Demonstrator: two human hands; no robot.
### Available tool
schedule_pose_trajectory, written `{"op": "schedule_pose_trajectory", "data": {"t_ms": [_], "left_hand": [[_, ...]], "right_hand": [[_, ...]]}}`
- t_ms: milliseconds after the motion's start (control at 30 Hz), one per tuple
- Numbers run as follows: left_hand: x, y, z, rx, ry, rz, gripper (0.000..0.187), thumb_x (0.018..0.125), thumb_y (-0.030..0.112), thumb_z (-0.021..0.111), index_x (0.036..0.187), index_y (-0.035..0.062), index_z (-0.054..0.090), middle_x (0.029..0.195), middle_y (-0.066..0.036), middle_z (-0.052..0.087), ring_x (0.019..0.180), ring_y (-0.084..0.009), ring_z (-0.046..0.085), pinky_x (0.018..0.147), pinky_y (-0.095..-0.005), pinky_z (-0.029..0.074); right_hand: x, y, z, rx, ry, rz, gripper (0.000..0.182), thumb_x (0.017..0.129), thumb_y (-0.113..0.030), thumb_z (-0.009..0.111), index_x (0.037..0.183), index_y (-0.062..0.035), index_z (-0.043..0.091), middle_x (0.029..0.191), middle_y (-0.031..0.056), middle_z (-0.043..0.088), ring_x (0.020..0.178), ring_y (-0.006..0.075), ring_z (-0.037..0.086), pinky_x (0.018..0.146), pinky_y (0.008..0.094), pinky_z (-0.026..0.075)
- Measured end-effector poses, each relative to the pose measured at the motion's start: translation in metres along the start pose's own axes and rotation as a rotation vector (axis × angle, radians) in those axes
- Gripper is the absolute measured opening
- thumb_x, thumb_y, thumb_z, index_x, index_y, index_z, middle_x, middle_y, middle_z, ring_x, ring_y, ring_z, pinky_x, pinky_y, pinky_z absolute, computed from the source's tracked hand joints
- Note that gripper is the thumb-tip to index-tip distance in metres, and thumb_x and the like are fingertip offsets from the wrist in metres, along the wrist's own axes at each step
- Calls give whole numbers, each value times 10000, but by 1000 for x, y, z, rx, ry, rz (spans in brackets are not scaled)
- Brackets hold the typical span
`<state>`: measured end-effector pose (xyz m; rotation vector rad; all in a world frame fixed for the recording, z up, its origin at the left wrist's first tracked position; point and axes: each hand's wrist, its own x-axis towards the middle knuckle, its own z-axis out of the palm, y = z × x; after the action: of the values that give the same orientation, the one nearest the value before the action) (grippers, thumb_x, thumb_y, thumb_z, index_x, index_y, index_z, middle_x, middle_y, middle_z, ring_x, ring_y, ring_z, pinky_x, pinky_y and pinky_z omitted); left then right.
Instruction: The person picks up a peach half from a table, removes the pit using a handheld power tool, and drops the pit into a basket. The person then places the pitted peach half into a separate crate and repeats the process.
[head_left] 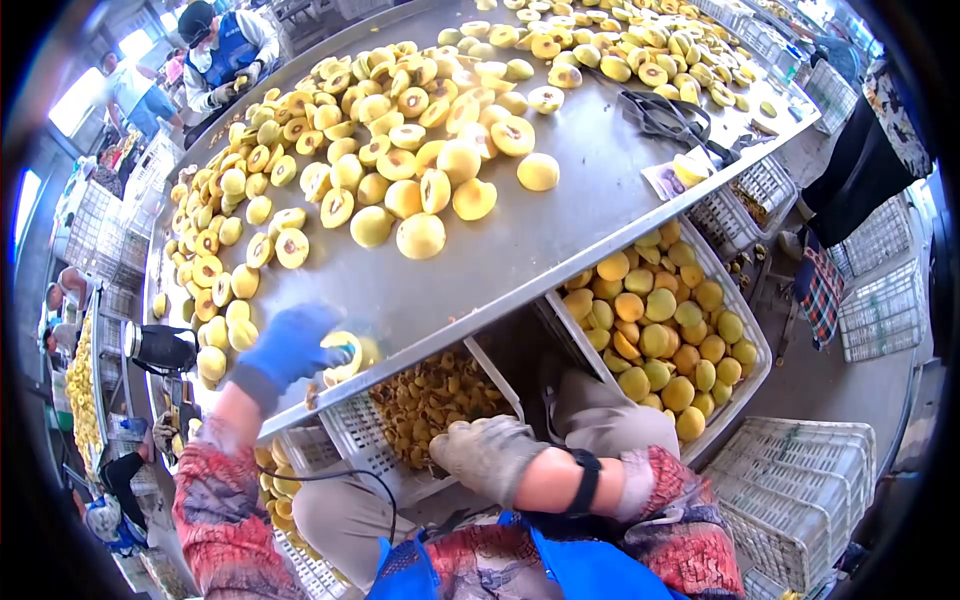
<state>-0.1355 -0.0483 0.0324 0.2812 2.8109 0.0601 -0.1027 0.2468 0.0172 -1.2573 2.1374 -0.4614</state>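
My left hand (292, 345), in a blue glove, is at the table's near edge, its fingers closed on a cut yellow peach half (343, 360); both are blurred by motion. My right hand (487, 456), in a grey-white glove, is curled above a white crate of peach pits (430, 405) between my knees. Whatever its fingers hold, if anything, is hidden. Many halved peaches (400, 160) lie heaped on the metal table (480, 270), some with pits still in them. A crate of whole peaches (665, 320) stands to my right, under the table edge.
A stack of white plastic crates (795, 490) stands at lower right. Black straps (670, 115) lie on the table at right. A dark cylindrical object (165, 345) sits at the left edge. A co-worker (225, 50) handles fruit across the table; another person (870, 150) is at right.
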Motion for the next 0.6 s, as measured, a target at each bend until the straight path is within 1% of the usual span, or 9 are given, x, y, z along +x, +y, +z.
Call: {"op": "schedule_pose_trajectory", "data": {"t_ms": [67, 133, 233, 300, 367, 433, 467, 567, 600], "left_hand": [[15, 2, -21, 52, 163, 9, 615, 763, 431, 635, 1258, 93, 503, 1254, -218, 484, 1144, -380, 473, 982, -446, 367], [60, 18, -47, 59, 320, 102, 642, 785, 422, 623, 1311, 94, 457, 1362, -213, 395, 1227, -389, 402, 1028, -458, 319], [152, 44, -62, 133, 546, 278, 657, 769, 438, 635, 1319, 128, 455, 1360, -212, 402, 1253, -384, 382, 1052, -463, 288], [211, 66, -68, 154, 585, 342, 677, 759, 452, 642, 1350, 198, 432, 1391, -183, 375, 1277, -395, 350, 1061, -497, 254], [262, 85, -70, 158, 544, 311, 733, 756, 516, 627, 1387, 238, 377, 1451, -149, 299, 1332, -390, 272, 1072, -547, 192], [307, 98, -69, 199, 498, 274, 739, 753, 555, 609, 1390, 264, 373, 1468, -124, 279, 1348, -380, 247, 1071, -566, 172], [324, 100, -68, 214, 456, 236, 742, 749, 577, 598, 1389, 279, 373, 1472, -116, 274, 1352, -377, 237, 1068, -578, 163], [351, 99, -76, 284, 276, 112, 796, 703, 679, 574, 1378, 297, 390, 1478, -105, 269, 1368, -369, 201, 1062, -605, 140], [354, 97, -75, 205, 227, 64, 795, 695, 682, 582, 1364, 287, 412, 1472, -107, 280, 1367, -364, 204, 1061, -604, 143]], "right_hand": [[-15, 7, -17, -101, 185, -5, 112, 827, -157, 519, 903, -86, 558, 847, 115, 610, 785, 283, 652, 616, 406, 523], [-16, 16, -29, -109, 238, 52, 103, 830, -166, 512, 897, -94, 544, 832, 103, 603, 770, 269, 645, 614, 391, 517], [-14, 27, -40, -149, 347, 111, 74, 828, -172, 499, 860, -108, 519, 791, 73, 589, 715, 250, 636, 579, 376, 509], [-11, 37, -44, -182, 393, 143, 64, 827, -171, 491, 848, -114, 511, 775, 61, 583, 690, 240, 631, 558, 373, 503], [-8, 48, -42, -203, 432, 174, 65, 824, -177, 486, 845, -119, 506, 753, 54, 570, 654, 227, 619, 524, 372, 490], [-10, 58, -46, -173, 424, 199, 69, 823, -183, 487, 847, -120, 505, 750, 54, 566, 649, 224, 615, 517, 375, 484], [-10, 62, -49, -234, 468, 217, 92, 837, -208, 512, 815, -121, 491, 704, 48, 519, 611, 212, 588, 513, 336, 470], [-10, 73, -68, -250, 461, 211, 95, 836, -207, 513, 816, -117, 488, 702, 46, 517, 617, 212, 589, 512, 337, 470], [-10, 74, -73, -250, 452, 203, 96, 836, -206, 513, 816, -116, 488, 701, 45, 517, 619, 211, 589, 512, 337, 470]]}}
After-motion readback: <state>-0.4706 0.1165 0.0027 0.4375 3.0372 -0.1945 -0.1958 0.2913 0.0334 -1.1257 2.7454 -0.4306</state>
